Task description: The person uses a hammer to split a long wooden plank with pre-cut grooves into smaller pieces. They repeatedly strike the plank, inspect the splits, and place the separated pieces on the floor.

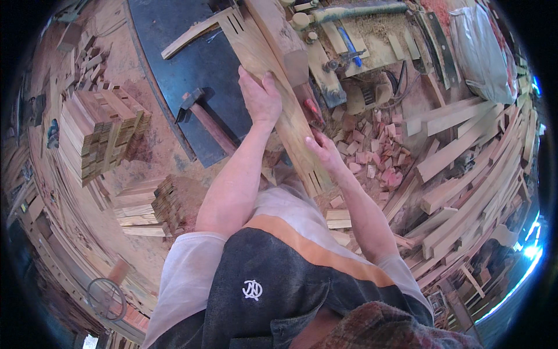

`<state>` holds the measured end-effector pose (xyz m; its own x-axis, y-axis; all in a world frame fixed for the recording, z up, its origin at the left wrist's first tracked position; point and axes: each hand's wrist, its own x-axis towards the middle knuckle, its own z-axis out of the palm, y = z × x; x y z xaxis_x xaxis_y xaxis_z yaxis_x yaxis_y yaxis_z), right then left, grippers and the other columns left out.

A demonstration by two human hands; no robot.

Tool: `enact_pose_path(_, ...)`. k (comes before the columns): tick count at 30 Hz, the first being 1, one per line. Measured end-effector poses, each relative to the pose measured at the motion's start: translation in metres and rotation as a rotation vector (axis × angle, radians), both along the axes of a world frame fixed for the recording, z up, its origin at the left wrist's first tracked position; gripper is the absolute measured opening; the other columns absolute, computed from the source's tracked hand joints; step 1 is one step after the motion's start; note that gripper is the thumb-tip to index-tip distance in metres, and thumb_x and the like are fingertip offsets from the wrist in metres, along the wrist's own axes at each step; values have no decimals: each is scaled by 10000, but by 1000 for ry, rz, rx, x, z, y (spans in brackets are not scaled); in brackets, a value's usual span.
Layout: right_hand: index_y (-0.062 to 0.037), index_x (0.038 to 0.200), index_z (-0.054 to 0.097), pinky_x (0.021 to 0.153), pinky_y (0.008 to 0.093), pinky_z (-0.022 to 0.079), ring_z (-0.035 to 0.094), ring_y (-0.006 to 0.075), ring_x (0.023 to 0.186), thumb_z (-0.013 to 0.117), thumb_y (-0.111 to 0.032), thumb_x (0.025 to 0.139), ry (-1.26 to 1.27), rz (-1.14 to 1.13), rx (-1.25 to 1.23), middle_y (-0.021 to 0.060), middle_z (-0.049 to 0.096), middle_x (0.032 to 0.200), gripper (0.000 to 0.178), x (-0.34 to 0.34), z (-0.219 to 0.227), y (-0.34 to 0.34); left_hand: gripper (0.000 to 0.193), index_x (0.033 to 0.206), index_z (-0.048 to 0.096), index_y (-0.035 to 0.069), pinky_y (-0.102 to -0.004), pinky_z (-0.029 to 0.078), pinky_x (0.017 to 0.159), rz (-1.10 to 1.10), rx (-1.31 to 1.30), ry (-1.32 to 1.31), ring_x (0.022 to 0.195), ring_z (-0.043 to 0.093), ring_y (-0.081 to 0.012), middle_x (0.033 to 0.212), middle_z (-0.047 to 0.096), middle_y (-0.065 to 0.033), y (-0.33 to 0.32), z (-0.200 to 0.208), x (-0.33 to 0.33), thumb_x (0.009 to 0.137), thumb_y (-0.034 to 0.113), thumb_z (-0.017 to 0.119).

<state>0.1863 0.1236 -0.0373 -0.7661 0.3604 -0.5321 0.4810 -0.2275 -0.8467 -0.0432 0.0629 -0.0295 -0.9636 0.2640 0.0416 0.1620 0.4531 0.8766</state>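
Note:
A long wooden board [273, 70] with narrow slots at both ends slants across in front of me. My left hand [260, 100] holds its left edge, thumb over the top face. Farther down, my right hand [325, 153] grips the right edge near the close end; some of its fingers are hidden. At the board's far end, a shorter, slightly curved wooden piece [195, 36] sticks out to the left. A hammer [210, 123] with a dark head and wooden handle lies left of my left hand. Just beyond my right hand is a red-handled tool [313, 111], its kind unclear.
The hammer rests on a dark metal tabletop [160, 55]. Stacked wood pieces [96, 131] stand on the left, with another stack [151, 206] closer. Small offcuts [372, 151] lie heaped at right, beside long timbers [465, 168]. A sawdust-covered machine [354, 41] stands at the back.

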Motion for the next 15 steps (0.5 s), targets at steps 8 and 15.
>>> enact_pose_path(8,49,1487,525,1110,357,436,584,210,1261,637,-471,1032,23,7,19,170,638,1393,700,-1,-4,1,742,1550,270,-125,-502,418,1105,1,-33,38,1279,521,-484,1385,506,-327,0,-2,-4,1010,255,606)
enact_pose_path(15,65,1490,506,1116,355,427,574,204,1257,631,-426,1046,36,33,52,165,634,1393,674,-6,-5,3,754,1552,263,-122,-515,429,1087,12,-59,49,1266,525,-490,1370,511,-327,2,-1,-6,1001,247,621)
